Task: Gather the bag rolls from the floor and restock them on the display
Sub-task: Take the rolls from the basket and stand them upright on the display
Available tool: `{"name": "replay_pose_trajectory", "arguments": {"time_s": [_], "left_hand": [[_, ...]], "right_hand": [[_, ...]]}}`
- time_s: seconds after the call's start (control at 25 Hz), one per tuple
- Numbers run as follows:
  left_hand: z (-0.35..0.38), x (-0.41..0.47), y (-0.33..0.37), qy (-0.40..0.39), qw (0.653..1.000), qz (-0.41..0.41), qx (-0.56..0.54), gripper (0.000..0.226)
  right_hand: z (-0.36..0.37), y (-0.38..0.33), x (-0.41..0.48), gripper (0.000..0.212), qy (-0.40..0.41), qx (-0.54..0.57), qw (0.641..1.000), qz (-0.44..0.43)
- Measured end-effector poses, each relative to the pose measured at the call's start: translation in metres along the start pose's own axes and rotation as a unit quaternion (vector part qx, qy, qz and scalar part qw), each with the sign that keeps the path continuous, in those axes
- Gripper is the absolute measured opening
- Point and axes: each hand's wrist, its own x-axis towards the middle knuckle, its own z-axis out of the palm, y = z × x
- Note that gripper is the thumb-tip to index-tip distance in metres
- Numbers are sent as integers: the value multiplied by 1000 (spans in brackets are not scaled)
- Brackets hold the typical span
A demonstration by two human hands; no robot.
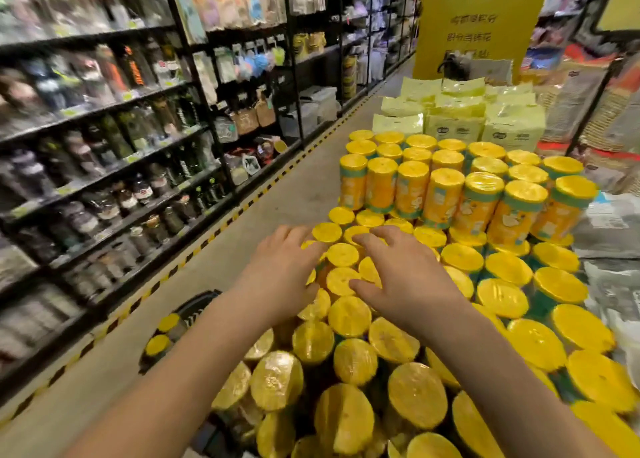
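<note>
Several yellow bag rolls (460,257) stand upright in a dense block on the display, wrapped in clear film. A second tier of rolls (443,194) rises at the back. My left hand (277,277) and my right hand (405,277) hover side by side over the rolls at the display's left-middle, fingers spread and slightly bent, fingertips touching the tops of a few rolls (341,255). Neither hand holds anything. Two more yellow rolls (162,334) sit lower, in a dark basket by the display's left edge.
A long black shelf rack (104,166) full of goods runs along the left side of the aisle. The concrete floor (277,187) carries a yellow-black stripe. Pale yellow packs (453,121) lie behind the rolls, below a yellow sign (478,24).
</note>
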Motion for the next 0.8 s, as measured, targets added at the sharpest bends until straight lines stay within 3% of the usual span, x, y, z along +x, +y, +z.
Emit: {"name": "replay_pose_trajectory", "arguments": {"time_s": [0.44, 0.6, 0.8], "left_hand": [[46, -180, -221, -9, 986, -152, -67, 66], [76, -246, -323, -34, 980, -179, -84, 65], [107, -271, -397, -55, 974, -190, -115, 64]], "right_hand": [[75, -244, 32, 68, -36, -11, 991, -131], [130, -347, 53, 65, -90, -17, 984, -149], [170, -406, 81, 64, -112, -37, 984, -133]]}}
